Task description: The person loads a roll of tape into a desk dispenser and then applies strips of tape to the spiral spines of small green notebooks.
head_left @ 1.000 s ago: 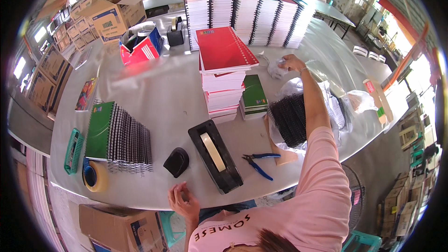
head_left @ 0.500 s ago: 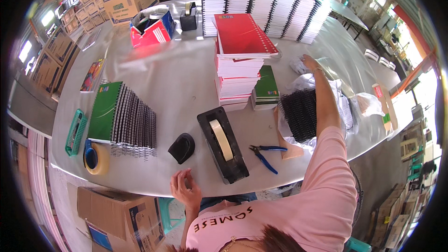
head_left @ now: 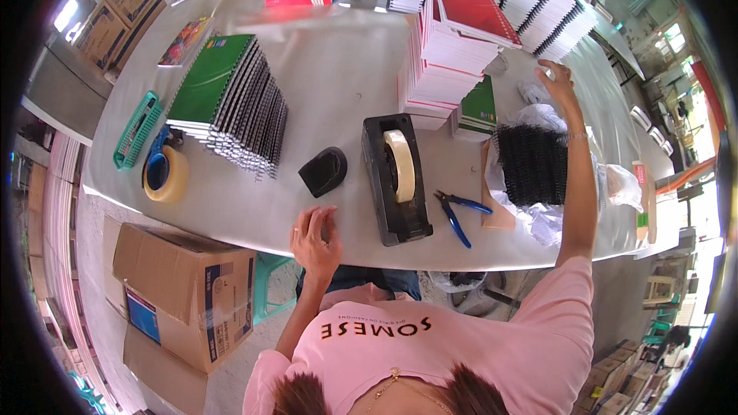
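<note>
My left hand point(head_left: 315, 242) rests at the table's front edge with loosely bent, parted fingers and nothing in it. A black curved object point(head_left: 324, 172) lies just beyond it, beside a black tape dispenser point(head_left: 386, 207). Stretched out to the far right, my right hand point(head_left: 556, 83) has its fingers apart and appears to hold nothing. It hovers near the crumpled white plastic point(head_left: 533, 93), right of a tall stack of red-covered books point(head_left: 442, 69). Below that arm sits a bundle of black wire binding coils point(head_left: 530, 163) on white wrapping. Blue-handled cutters point(head_left: 459, 211) lie beside the dispenser.
Spiral-bound green notebooks point(head_left: 215, 84) are stacked at left, near a green basket point(head_left: 137, 131) and a tape roll point(head_left: 166, 174). Upright notebooks point(head_left: 530, 11) line the back. Green books point(head_left: 477, 111) adjoin the red stack. A cardboard box point(head_left: 188, 292) stands below the front edge.
The view has shifted, so the table's things appear higher up. My right hand has lifted off the crumpled white plastic and its fingers have parted. My left hand stays at the front edge.
</note>
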A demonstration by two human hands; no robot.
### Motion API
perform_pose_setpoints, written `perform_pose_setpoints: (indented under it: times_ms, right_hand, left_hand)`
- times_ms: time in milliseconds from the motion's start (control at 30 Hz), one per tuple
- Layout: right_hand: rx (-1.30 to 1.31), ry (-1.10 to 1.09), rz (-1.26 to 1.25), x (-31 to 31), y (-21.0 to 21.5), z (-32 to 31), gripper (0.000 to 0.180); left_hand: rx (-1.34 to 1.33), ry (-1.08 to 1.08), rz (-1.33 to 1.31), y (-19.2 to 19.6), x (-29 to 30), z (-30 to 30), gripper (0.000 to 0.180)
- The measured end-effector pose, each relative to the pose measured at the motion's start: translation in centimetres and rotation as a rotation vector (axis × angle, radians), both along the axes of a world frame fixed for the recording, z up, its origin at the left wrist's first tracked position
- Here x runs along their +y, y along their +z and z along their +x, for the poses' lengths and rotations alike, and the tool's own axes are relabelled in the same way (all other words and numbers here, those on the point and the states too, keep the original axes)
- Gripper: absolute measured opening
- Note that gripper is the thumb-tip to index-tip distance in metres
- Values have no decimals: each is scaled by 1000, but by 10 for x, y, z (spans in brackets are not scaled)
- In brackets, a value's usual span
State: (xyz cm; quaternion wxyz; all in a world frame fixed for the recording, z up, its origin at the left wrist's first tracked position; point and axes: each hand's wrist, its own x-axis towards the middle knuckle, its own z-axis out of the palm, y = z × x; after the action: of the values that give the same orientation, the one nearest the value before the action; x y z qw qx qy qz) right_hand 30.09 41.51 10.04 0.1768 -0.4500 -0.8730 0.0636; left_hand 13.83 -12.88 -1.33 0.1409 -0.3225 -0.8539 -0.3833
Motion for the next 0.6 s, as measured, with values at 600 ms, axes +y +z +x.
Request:
perform_pose_setpoints:
  times_ms: [600]
  right_hand:
    - [867, 172, -585, -442, -76, 3, 78]
  left_hand:
    - [-206, -386, -35, 19, 3, -7, 14]
